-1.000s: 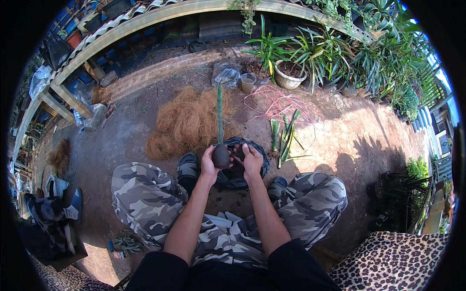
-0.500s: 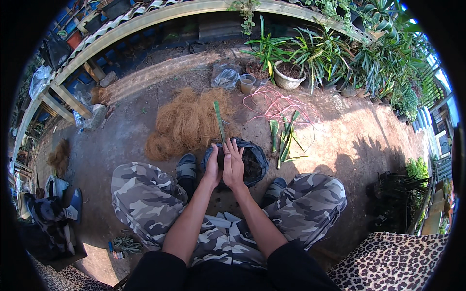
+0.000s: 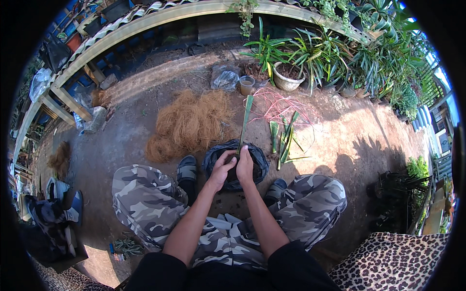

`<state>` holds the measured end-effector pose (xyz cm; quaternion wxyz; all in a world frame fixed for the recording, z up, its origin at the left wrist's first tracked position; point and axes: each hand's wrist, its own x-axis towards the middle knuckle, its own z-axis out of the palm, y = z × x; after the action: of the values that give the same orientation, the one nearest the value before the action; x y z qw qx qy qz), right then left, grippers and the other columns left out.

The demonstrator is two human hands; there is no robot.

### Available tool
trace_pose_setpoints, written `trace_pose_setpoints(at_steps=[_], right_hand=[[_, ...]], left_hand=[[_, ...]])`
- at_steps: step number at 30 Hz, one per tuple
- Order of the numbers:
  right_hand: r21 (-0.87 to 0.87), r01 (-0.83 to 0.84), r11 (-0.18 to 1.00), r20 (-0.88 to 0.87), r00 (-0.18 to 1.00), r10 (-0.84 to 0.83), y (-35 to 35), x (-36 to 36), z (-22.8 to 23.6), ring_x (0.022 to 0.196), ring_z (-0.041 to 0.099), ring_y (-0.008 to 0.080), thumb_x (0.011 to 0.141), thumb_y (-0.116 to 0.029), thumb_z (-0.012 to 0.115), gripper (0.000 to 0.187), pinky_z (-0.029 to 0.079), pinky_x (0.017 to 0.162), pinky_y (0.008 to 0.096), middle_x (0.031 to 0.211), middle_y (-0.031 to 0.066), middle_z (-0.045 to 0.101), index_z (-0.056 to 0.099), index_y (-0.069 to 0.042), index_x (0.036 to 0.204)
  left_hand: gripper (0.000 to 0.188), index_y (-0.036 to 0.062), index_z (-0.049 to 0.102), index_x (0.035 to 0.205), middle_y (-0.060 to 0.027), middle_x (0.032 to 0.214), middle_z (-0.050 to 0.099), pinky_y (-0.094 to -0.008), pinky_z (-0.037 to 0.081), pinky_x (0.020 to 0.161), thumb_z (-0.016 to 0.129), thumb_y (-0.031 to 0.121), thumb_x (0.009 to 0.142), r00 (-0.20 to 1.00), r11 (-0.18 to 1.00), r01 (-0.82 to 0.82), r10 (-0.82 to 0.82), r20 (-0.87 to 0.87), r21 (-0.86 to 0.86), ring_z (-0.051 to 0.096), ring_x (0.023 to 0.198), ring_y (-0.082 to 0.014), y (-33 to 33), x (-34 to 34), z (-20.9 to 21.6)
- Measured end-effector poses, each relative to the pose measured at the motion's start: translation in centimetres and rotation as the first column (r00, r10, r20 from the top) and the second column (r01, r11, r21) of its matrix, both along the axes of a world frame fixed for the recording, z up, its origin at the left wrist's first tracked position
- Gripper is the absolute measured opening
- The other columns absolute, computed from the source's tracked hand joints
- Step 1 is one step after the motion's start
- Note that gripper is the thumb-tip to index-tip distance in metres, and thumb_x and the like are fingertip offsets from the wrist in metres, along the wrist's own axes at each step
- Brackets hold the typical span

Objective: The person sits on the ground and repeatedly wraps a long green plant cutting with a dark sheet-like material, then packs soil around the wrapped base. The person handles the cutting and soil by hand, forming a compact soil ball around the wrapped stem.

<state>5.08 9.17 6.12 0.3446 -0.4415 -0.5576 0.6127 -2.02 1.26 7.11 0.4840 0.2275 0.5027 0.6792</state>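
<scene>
Both hands are cupped together round the lower end of a long green leaf cutting point(image 3: 245, 119), which stands up between them, leaning slightly right. My left hand point(image 3: 222, 169) curls its fingers round the base, with a dark patch like soil showing between the palms. My right hand point(image 3: 245, 167) presses against the other side, fingers close together. How the leaf's lower end sits in the palms is hidden. Just below the hands is a black plastic bag point(image 3: 262, 167) with dark soil inside, its rim rolled open, between my feet.
Beyond the bag lies a heap of brown coconut fibre point(image 3: 191, 121). To its right are tangled pink string point(image 3: 286, 104) and several cut green leaves point(image 3: 287, 138). A clear plastic cup point(image 3: 246, 85) stands near a white pot of plants point(image 3: 288, 80). Leopard-print cloth point(image 3: 393, 262) lies at lower right.
The leaf cutting has shifted right and now leans right instead of left. My hands have come slightly nearer and turned from flat, pressed palms to a looser cup round its base.
</scene>
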Motion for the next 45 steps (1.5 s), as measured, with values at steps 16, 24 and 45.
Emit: trace_pose_setpoints(at_steps=[16, 24, 45], right_hand=[[-0.237, -0.172, 0.956, -0.166, 0.977, 0.134, 0.3, 0.8, 2.6, 0.119, 0.053, 0.02, 0.101, -0.048, 0.043, 0.063, 0.036, 0.106, 0.0313, 0.13, 0.0126, 0.056, 0.047, 0.003, 0.138], [-0.367, -0.393, 0.843, -0.262, 0.913, 0.311, -0.5, 1.8, 4.6, 0.11, 0.061, 0.0215, 0.087, -0.025, 0.073, 0.075, 0.062, 0.069, 0.0363, 0.132, 0.0119, 0.056, 0.034, -0.006, 0.149], [-0.361, -0.47, 0.805, -0.486, 0.832, 0.267, -0.2, 2.2, 2.8, 0.11, 0.062, 0.0246, 0.091, -0.009, 0.065, 0.062, 0.063, 0.072, 0.0432, 0.133, 0.011, 0.055, 0.038, -0.005, 0.146]], left_hand=[[0.036, 0.0108, 0.06, 0.121, -0.0025, 0.109, 0.065, -0.0322, 0.053, 0.081, 0.053, 0.038, 0.099, 0.916, 0.997, -0.064, 0.076, 0.394, -0.043, 0.063, 0.099, -0.0134, -0.1, -0.7, 0.6], [0.042, 0.0097, 0.057, 0.116, -0.0084, 0.106, 0.066, -0.0378, 0.054, 0.085, 0.042, 0.045, 0.102, 0.871, 0.982, -0.18, 0.184, 0.456, -0.053, 0.065, 0.096, -0.0205, 0.0, -1.8, 0.1], [0.03, 0.0079, 0.066, 0.102, -0.0002, 0.09, 0.064, -0.0239, 0.049, 0.073, 0.05, 0.033, 0.102, 0.963, 0.983, -0.18, 0.183, 0.196, -0.033, 0.06, 0.08, -0.0081, 0.6, -1.8, 0.9]])
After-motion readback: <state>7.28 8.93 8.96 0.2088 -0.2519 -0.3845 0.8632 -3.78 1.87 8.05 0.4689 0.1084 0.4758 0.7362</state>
